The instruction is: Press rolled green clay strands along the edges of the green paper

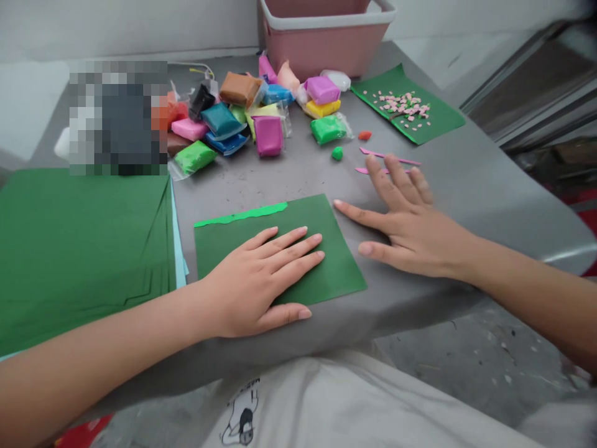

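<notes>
My left hand (270, 277) lies flat, fingers spread, on a dark green sheet of card (336, 267) near the table's front edge. Along most of the card's far edge runs a thin strip of bright green clay (242, 214). To the right of the card my right hand (401, 218) hovers or rests with fingers apart and nothing gripped; its fingertips come close to two pink modelling tools (389, 155), partly covering one. A small ball of green clay (337, 154) and an orange-red lump of clay (364, 135) sit just beyond.
Several wrapped clay packets (269, 135) are heaped at the back, before a pink basket (321, 46). A finished-looking green card with a pink blossom tree (408, 106) lies back right. Stacked green sheets (84, 242) cover the left side of the grey table (508, 205).
</notes>
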`<state>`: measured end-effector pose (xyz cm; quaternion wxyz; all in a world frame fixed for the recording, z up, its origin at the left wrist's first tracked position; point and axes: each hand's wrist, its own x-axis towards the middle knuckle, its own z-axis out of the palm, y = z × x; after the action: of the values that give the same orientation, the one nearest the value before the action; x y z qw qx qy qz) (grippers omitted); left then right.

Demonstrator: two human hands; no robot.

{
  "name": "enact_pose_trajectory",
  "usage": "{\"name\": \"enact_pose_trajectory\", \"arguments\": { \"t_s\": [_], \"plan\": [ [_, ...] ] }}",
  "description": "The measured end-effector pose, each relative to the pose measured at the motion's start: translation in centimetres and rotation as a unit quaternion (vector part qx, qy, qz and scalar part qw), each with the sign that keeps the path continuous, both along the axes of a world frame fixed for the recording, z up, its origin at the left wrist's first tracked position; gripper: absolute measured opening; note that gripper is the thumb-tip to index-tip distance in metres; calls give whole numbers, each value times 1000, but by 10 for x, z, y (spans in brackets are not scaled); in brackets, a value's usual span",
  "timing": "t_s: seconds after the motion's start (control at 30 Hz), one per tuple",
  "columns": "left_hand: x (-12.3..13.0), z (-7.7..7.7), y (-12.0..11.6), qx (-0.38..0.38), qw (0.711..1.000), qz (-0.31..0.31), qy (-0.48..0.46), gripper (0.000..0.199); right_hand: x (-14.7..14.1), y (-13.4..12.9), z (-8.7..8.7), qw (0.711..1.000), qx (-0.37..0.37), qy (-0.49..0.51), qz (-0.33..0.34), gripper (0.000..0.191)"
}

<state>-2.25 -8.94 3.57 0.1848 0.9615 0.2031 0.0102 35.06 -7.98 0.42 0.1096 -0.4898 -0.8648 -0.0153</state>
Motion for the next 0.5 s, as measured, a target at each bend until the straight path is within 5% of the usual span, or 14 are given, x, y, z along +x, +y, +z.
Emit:
{"name": "enact_pose_trajectory", "arguments": {
  "t_s": [0.2, 0.5],
  "plan": [
    [0, -1, -1, 25, 1000, -3, 8, 83, -2, 5, 3, 998, -51, 0, -43, 64],
    [0, -3, -3, 44, 999, -2, -4, 82, 14, 18, 0, 994, 9, 105, -38, 62]
  ]
}}
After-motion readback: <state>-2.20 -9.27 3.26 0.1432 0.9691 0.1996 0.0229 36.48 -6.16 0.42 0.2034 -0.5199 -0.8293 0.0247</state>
